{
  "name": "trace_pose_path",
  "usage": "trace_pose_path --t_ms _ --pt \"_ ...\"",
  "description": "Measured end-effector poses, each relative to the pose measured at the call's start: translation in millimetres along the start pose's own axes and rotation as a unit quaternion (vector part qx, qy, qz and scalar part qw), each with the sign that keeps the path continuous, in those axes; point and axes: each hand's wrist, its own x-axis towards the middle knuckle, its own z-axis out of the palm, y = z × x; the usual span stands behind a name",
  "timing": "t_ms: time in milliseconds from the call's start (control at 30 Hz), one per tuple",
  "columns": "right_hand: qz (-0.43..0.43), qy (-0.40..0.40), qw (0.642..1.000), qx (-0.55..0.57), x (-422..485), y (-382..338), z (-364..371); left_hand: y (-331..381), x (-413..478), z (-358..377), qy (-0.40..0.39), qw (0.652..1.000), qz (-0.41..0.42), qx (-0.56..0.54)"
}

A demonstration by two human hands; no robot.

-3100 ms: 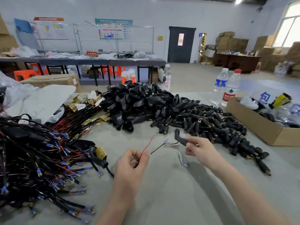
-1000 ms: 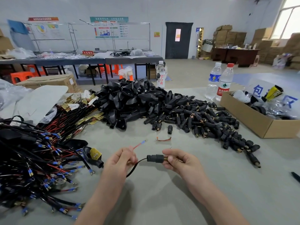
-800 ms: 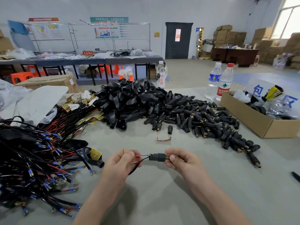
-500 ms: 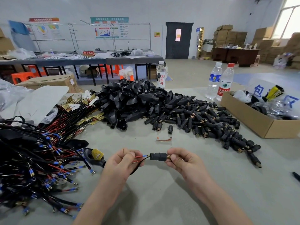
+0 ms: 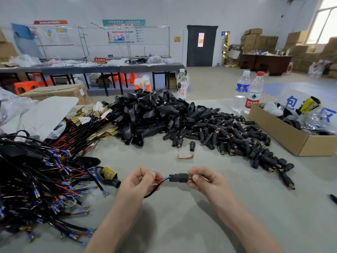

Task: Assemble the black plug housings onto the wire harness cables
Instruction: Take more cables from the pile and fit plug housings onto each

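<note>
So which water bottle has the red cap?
The rightmost bottle, nearest the cardboard box, with the red-and-white label. The blue-labelled bottle beside it and the bottle behind the black pile both have white caps.

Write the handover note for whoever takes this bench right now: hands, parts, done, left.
Left hand pinches the cable by its red and black leads. Right hand grips one plug housing at its brass end.
The leads run to the housing's rear opening; how deep they sit cannot be told.
To do: finish this one, then the harness cables heaped at left, using the loose housings piled across the table.
</note>
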Motion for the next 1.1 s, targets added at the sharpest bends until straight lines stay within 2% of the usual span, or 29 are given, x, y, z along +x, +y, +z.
trace_pose_path --t_ms 133,333,633,833,1000,1100 --pt "-0.009 -0.002 1.0 -0.018 -2 -2 2 -3 1 -1 0.012 1.0 0.015 0.011" --pt "-0.016 0.009 0.999 -0.038 -5 -3 7 -9 1 2 0.044 0.993 0.089 0.072" --pt "0.024 0.017 0.999 0.013 -5 -2 8 -10 -3 7 -0.002 0.993 0.09 0.075" --pt "0.024 0.009 1.0 0.012 -7 -3 11 -13 -8 8 -0.061 0.972 0.106 0.201" --pt "0.02 0.014 1.0 0.01 -7 -3 11 -12 -7 8 -0.02 0.987 0.106 0.115" --pt "0.025 0.017 0.999 0.017 -6 -3 10 -13 -6 6 -0.015 0.985 0.112 0.127"
